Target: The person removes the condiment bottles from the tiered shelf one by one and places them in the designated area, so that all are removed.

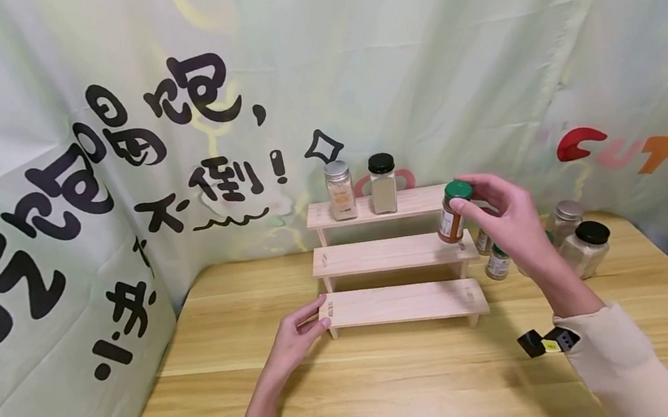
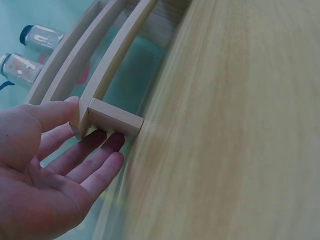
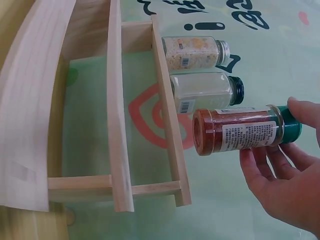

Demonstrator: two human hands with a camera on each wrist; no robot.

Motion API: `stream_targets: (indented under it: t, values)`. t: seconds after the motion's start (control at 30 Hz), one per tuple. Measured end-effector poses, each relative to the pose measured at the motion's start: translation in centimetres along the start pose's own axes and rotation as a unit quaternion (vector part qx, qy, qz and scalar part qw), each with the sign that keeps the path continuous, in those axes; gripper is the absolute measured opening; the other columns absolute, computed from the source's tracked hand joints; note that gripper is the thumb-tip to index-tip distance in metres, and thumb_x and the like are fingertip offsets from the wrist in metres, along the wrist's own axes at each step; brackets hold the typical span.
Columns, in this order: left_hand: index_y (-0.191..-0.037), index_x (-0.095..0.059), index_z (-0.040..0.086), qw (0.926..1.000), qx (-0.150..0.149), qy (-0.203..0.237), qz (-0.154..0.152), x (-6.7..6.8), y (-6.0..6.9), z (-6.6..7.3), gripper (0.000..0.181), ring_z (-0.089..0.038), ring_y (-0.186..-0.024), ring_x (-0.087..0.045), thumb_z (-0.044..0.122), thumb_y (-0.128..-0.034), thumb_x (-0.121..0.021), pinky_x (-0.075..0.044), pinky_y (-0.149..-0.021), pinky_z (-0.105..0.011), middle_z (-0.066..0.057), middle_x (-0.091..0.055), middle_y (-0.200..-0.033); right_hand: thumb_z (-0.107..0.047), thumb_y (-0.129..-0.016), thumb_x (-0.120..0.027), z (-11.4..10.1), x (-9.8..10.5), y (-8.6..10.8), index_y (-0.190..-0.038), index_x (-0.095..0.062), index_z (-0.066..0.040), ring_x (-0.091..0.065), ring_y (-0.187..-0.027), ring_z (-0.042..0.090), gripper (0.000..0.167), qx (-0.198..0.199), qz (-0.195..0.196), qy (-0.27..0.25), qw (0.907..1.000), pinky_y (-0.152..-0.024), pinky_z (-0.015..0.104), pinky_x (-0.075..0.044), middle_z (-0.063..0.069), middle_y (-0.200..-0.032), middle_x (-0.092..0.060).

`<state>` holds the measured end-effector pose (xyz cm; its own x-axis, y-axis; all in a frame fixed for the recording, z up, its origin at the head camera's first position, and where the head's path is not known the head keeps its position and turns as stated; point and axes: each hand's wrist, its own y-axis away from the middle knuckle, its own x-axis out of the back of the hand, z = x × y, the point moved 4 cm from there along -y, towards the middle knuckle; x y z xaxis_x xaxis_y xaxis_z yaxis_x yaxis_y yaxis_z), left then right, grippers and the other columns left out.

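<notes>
My right hand (image 1: pixel 511 217) pinches a spice jar (image 1: pixel 450 225) by its green cap, holding it near the right end of the three-tier wooden rack (image 1: pixel 403 303). The right wrist view shows reddish-brown contents and a white printed label on this jar (image 3: pixel 235 131), which is tilted almost sideways there. At the lowest tier's left end, my left hand (image 1: pixel 292 337) grips the rack; in the left wrist view its thumb lies on the board edge and its fingers touch the leg (image 2: pixel 116 119). A silver-capped jar (image 1: pixel 341 193) and a black-capped jar (image 1: pixel 384 186) stand on the top tier.
Several more jars stand on the wooden table (image 1: pixel 235 369) right of the rack, among them a black-capped jar (image 1: pixel 587 251), a silver-capped jar (image 1: pixel 566 220) and a small jar (image 1: pixel 497 264). A printed curtain (image 1: pixel 450 80) hangs behind and at the sides.
</notes>
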<state>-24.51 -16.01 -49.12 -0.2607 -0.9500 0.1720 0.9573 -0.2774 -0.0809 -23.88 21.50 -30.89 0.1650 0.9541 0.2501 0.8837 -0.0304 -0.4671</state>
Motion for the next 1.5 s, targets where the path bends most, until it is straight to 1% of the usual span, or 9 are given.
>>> stream_targets:
  t: [0.23, 0.4, 0.57, 0.67, 0.93, 1.07, 1.17, 1.27, 1.5]
  values:
    - [-0.145, -0.056, 0.001, 1.0000, -0.007, 0.000, 0.000, 0.0, -0.2, 0.0, 0.050, -0.041, -0.134, -0.053, 0.005, -0.0980, -0.070, -0.054, -0.100, -0.028, -0.020, -0.047, -0.153, -0.016, -0.098, -0.072, 0.6, 0.2, 1.3, -0.138, -0.062, -0.005, -0.064, -0.114, 0.006, 0.043, -0.004, 0.003, 0.010, 0.9999, -0.090, 0.012, -0.054, 0.001, -0.126, -0.068]
    - [-0.146, -0.055, 0.000, 1.0000, -0.006, 0.006, -0.001, 0.0, -0.2, 0.0, 0.050, -0.042, -0.132, -0.054, 0.004, -0.0981, -0.069, -0.054, -0.100, -0.029, -0.022, -0.047, -0.153, -0.016, -0.099, -0.072, 1.1, 0.4, 2.3, -0.140, -0.061, -0.007, -0.063, -0.114, 0.005, 0.044, -0.006, -0.001, 0.020, 0.9998, -0.090, 0.011, -0.053, 0.000, -0.127, -0.068]
    - [-0.146, -0.055, 0.000, 1.0000, -0.004, 0.007, 0.000, 0.0, -0.1, -0.1, 0.050, -0.043, -0.132, -0.054, 0.005, -0.0982, -0.070, -0.054, -0.099, -0.029, -0.023, -0.047, -0.153, -0.016, -0.100, -0.070, 1.7, 0.5, 3.4, -0.140, -0.060, -0.006, -0.062, -0.114, 0.006, 0.043, -0.011, 0.000, 0.023, 0.9997, -0.090, 0.011, -0.053, 0.000, -0.124, -0.067]
    - [-0.146, -0.056, 0.001, 1.0000, 0.002, 0.009, -0.001, 0.0, -0.1, -0.2, 0.050, -0.042, -0.131, -0.055, 0.006, -0.0981, -0.070, -0.054, -0.099, -0.029, -0.023, -0.046, -0.154, -0.015, -0.100, -0.070, 2.1, 0.6, 4.0, -0.141, -0.059, -0.004, -0.063, -0.112, 0.007, 0.043, -0.016, 0.002, 0.016, 0.9997, -0.089, 0.011, -0.054, 0.000, -0.122, -0.067]
    - [-0.146, -0.055, 0.001, 1.0000, 0.002, 0.009, -0.002, -0.1, -0.1, -0.1, 0.050, -0.043, -0.129, -0.056, 0.006, -0.0983, -0.070, -0.055, -0.099, -0.029, -0.024, -0.046, -0.153, -0.015, -0.099, -0.071, 2.9, 1.0, 5.6, -0.138, -0.061, -0.004, -0.062, -0.114, 0.003, 0.042, -0.028, 0.018, 0.031, 0.9990, -0.092, 0.010, -0.051, -0.002, -0.122, -0.066]
    - [-0.146, -0.055, 0.001, 1.0000, 0.002, 0.006, -0.001, -0.1, -0.1, -0.1, 0.050, -0.042, -0.130, -0.056, 0.007, -0.0982, -0.070, -0.054, -0.099, -0.029, -0.023, -0.046, -0.154, -0.013, -0.099, -0.070, 3.4, 1.2, 6.2, -0.137, -0.061, -0.004, -0.062, -0.116, 0.004, 0.040, -0.034, 0.021, 0.024, 0.9989, -0.096, 0.011, -0.050, -0.001, -0.123, -0.065]
    - [-0.146, -0.054, -0.001, 1.0000, -0.005, 0.002, -0.003, 0.0, -0.1, -0.1, 0.050, -0.044, -0.129, -0.056, 0.007, -0.0987, -0.069, -0.055, -0.099, -0.031, -0.025, -0.046, -0.153, -0.011, -0.099, -0.070, 3.7, 1.3, 6.6, -0.135, -0.061, -0.003, -0.061, -0.117, 0.004, 0.038, -0.033, 0.019, 0.018, 0.9991, -0.097, 0.012, -0.049, 0.000, -0.125, -0.065]
    - [-0.147, -0.054, -0.001, 1.0000, -0.006, 0.000, -0.003, 0.0, 0.0, -0.1, 0.050, -0.044, -0.128, -0.057, 0.006, -0.0991, -0.069, -0.055, -0.099, -0.031, -0.026, -0.046, -0.152, -0.009, -0.099, -0.070, 4.0, 1.3, 6.9, -0.135, -0.062, -0.002, -0.061, -0.118, 0.002, 0.038, -0.027, 0.013, 0.023, 0.9993, -0.095, 0.012, -0.051, -0.001, -0.125, -0.065]
    - [-0.147, -0.055, 0.001, 1.0000, 0.004, 0.002, 0.000, 0.0, 0.0, -0.1, 0.050, -0.042, -0.129, -0.057, 0.006, -0.0985, -0.069, -0.055, -0.099, -0.030, -0.022, -0.047, -0.153, -0.003, -0.097, -0.070, 4.5, 1.8, 7.6, -0.133, -0.062, 0.000, -0.064, -0.109, 0.005, 0.037, -0.020, 0.027, 0.025, 0.9991, -0.090, 0.012, -0.054, 0.000, -0.121, -0.065]
